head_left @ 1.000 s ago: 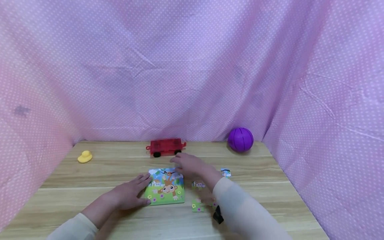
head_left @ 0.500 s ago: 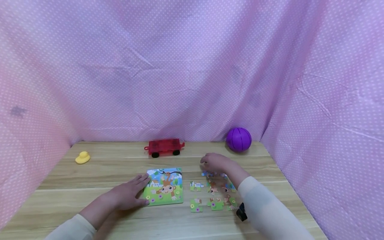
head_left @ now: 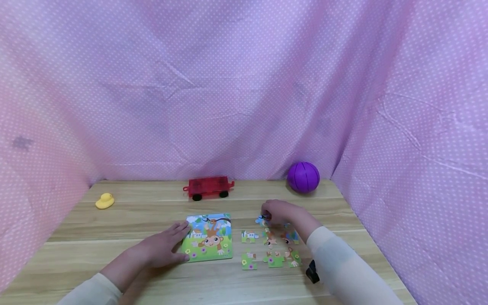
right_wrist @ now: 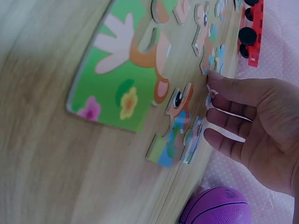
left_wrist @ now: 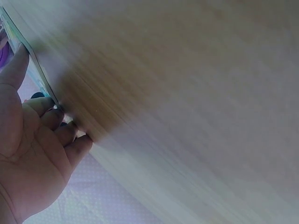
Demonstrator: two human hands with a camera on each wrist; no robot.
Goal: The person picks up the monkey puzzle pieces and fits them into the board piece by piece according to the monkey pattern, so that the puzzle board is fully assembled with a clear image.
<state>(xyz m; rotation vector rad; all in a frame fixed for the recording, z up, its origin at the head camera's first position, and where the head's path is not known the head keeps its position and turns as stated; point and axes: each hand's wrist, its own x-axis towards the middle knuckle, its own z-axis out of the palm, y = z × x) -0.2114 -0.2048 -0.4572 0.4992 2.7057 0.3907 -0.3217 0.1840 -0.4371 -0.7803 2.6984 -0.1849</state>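
In the head view, a square picture board (head_left: 209,237) with a monkey on it lies on the wooden table. My left hand (head_left: 164,245) rests along its left edge, fingers extended and thumb at the near corner. The left wrist view shows that thumb and the fingertips (left_wrist: 57,113) against the board's edge. To the right of the board are several loose jigsaw pieces (head_left: 249,261) in rough rows. Over the far row, my right hand (head_left: 280,212) pinches a jigsaw piece (right_wrist: 211,94) between thumb and fingers. Much of that piece is hidden.
At the back of the table stand a red toy wagon (head_left: 208,186) and a purple ball (head_left: 303,177). A yellow rubber duck (head_left: 104,201) sits at the far left. Pink dotted cloth (head_left: 244,93) hangs behind the table and along its sides.
My right hand has moved right from the board's far corner to the far row of jigsaw pieces, then lowered and pinched one. My left hand has stayed at the board.
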